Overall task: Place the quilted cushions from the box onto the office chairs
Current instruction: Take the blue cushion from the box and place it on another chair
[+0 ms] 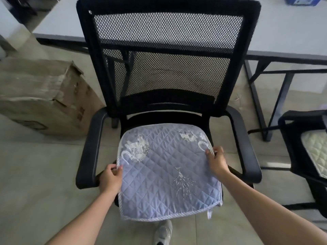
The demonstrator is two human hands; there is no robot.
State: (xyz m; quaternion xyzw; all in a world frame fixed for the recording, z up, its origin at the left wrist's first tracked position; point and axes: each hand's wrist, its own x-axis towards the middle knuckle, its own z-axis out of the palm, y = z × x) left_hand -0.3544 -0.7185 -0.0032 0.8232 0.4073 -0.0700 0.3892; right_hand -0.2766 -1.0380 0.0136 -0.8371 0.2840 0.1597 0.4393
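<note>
A blue quilted cushion (pixel 164 174) with white printed figures lies flat on the seat of a black mesh-backed office chair (pixel 168 50) right in front of me. My left hand (pixel 110 177) pinches the cushion's left edge. My right hand (pixel 216 160) grips its right edge near the back corner. The cushion's front edge hangs slightly past the seat. A second black chair (pixel 300 156) at the right edge carries a cream quilted cushion (pixel 316 152), only partly in view. A cardboard box (pixel 46 98) stands on the floor to the left, its top closed as far as I can see.
A long grey table (pixel 283 32) on black legs runs behind the chairs. A blue item (pixel 300 0) sits on it at the top right. The chair's two armrests flank my hands. My shoe (pixel 163 232) shows on the tiled floor below the cushion.
</note>
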